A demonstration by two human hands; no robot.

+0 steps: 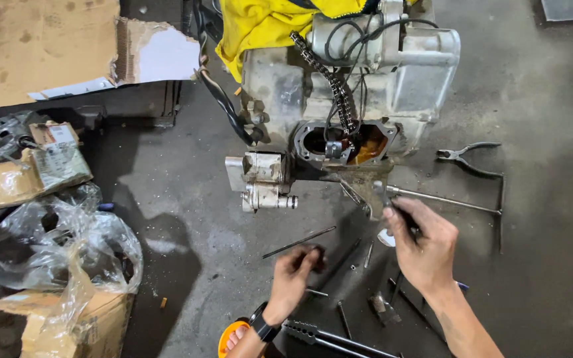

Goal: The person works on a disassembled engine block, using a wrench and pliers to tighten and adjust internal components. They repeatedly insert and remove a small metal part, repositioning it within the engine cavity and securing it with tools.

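You are crouching below the engine block [339, 99]: your left hand [293, 278] is pinching a small dark part, your right hand [422, 245] is gripping a tool near the block's open bore, ready for reach.

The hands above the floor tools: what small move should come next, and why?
Probably the right hand should lift its small dark part toward the open round hole in the engine. That hole stands open just above, and the left hand is only pinching a small piece near the thin rod.
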